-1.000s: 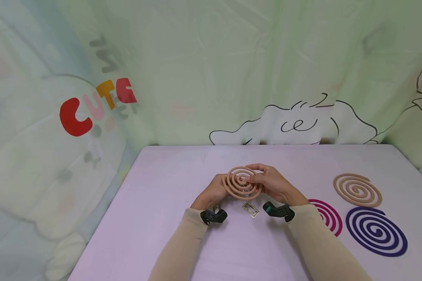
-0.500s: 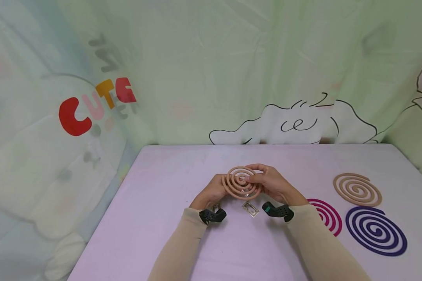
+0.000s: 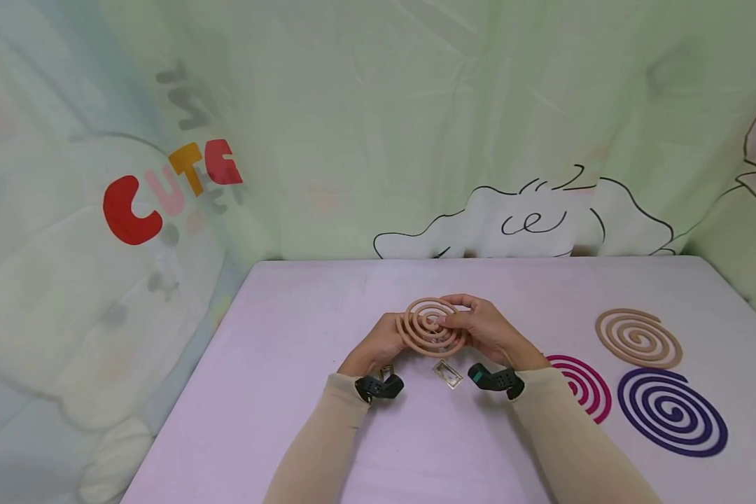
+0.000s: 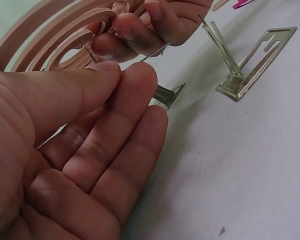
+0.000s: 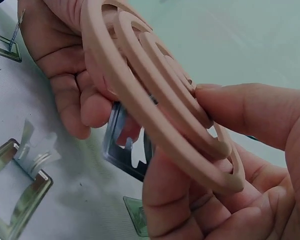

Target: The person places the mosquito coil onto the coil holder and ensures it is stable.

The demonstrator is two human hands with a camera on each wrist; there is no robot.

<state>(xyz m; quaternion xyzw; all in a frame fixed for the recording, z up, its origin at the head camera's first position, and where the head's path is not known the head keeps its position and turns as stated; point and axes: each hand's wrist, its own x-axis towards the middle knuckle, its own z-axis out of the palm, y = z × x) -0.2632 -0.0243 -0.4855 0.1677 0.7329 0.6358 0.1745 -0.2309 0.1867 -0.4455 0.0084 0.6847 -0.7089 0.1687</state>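
Tan spiral coil [image 3: 431, 325] held up off the purple table [image 3: 290, 392], center of the scene, tilted with its flat face toward the camera and slightly up; round, so no clear long axis. In the right wrist view the coil [image 5: 160, 105] runs edge-on, slanting upper left to lower right. Right hand [image 3: 488, 329] pinches the coil near its center, thumb on top, fingers curled below. Left hand [image 3: 383, 343] grips the left rim; fingers mostly straight in the left wrist view, thumb [image 4: 55, 95] against the coil. A metal stand [image 5: 125, 145] sits behind the coil between the hands; who grips it, can't tell. Another metal stand [image 3: 449, 374] lies on the table just below the hands.
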